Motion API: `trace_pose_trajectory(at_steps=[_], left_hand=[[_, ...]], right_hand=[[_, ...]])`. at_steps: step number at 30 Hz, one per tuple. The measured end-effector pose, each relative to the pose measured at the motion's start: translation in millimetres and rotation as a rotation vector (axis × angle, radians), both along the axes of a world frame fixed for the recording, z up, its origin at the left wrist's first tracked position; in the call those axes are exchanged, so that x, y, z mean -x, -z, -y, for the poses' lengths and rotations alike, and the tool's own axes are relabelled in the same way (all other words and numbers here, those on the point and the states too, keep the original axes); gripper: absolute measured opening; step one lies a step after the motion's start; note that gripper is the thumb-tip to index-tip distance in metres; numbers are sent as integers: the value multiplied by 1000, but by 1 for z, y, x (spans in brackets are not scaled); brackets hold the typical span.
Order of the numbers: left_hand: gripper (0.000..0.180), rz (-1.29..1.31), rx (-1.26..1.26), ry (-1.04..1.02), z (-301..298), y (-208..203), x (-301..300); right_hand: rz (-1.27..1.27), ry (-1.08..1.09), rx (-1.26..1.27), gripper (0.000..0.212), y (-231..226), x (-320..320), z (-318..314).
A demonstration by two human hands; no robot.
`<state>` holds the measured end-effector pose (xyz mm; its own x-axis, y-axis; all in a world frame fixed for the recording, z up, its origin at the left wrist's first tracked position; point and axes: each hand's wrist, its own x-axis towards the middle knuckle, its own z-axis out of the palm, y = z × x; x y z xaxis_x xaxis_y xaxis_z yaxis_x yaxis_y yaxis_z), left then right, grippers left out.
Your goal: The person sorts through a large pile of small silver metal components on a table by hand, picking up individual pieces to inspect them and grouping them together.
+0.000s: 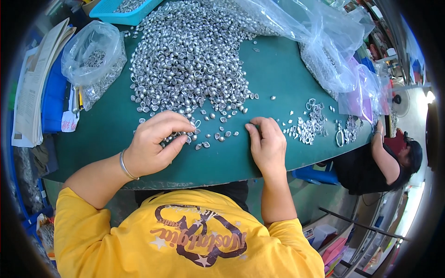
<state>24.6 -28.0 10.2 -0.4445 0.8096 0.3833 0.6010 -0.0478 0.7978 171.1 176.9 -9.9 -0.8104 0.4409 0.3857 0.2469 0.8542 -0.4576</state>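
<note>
A large heap of small silver teardrop-shaped metal pieces (185,55) covers the middle of the green table (273,60). At the heap's near edge, my left hand (155,141) curls around several of these pieces, thumb and index finger bent toward each other. A small open ring (198,123) lies beside its index fingertip. Loose metal pieces (221,136) are scattered between my hands. My right hand (269,146) rests near the table surface, fingers curled and thumb close to the index fingertip; whatever it pinches, if anything, is hidden.
Small pale pieces and rings (306,127) form a pile to the right. A clear bag of parts (95,62) and papers (37,88) stand left, a turquoise basket (116,16) behind. Plastic bags (324,55) lie at the back right. Another person (384,164) sits farther right.
</note>
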Motion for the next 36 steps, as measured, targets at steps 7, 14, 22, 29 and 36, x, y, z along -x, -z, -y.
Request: trace_pose_trajectory(at_steps=[7, 14, 22, 29, 36], left_hand=[[16, 18, 12, 1, -1, -1, 0], [15, 37, 51, -26, -3, -2, -2], [16, 61, 47, -8, -1, -1, -1], [16, 42, 25, -2, 0, -3, 0], [15, 35, 38, -2, 0, 0, -1]], right_hand=[[-460, -109, 1962, 9, -15, -10, -11], [-432, -264, 2220, 10, -6, -19, -18], [-186, 160, 1293, 20, -23, -4, -47], [156, 240, -109, 15, -14, 28, -60], [166, 253, -75, 19, -8, 31, -61]])
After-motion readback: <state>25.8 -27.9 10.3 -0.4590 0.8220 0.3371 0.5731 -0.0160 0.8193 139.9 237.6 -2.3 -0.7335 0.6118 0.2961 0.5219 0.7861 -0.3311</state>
